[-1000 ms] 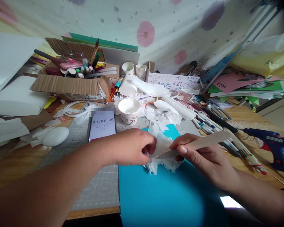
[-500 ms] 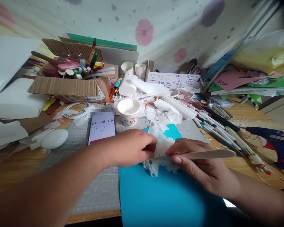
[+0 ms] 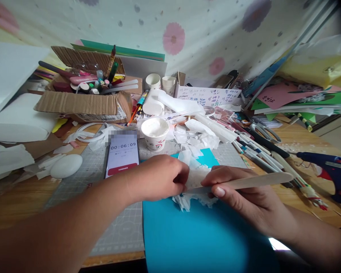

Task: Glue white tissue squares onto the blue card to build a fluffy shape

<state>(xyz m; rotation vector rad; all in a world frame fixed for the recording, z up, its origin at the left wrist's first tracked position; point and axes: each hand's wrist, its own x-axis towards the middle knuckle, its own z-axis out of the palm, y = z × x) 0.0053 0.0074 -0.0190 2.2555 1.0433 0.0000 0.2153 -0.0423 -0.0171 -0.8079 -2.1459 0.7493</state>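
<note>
My left hand (image 3: pixel 156 178) pinches a crumpled wad of white tissue paper (image 3: pixel 197 189) that lies on a blue sheet of paper (image 3: pixel 199 235). My right hand (image 3: pixel 244 201) grips a flat wooden stick (image 3: pixel 255 181), whose tip rests against the tissue between the two hands. The stick's far end points right, over the pens. Loose white tissue scraps (image 3: pixel 196 142) lie just beyond the hands.
A phone (image 3: pixel 122 151) showing a timer lies on the grey cutting mat (image 3: pixel 122 227). A paper cup of white paste (image 3: pixel 155 133) stands behind the hands. A cardboard box of pens (image 3: pixel 85 100), several loose pens (image 3: pixel 258 151), scissors (image 3: pixel 261 131), a blue glue gun (image 3: pixel 329 167) and a white foam egg (image 3: pixel 66 165) surround them.
The stick's far end dropped, then rose slightly; my right hand shifted a little over the tissue. My left hand keeps its pinch on the tissue.
</note>
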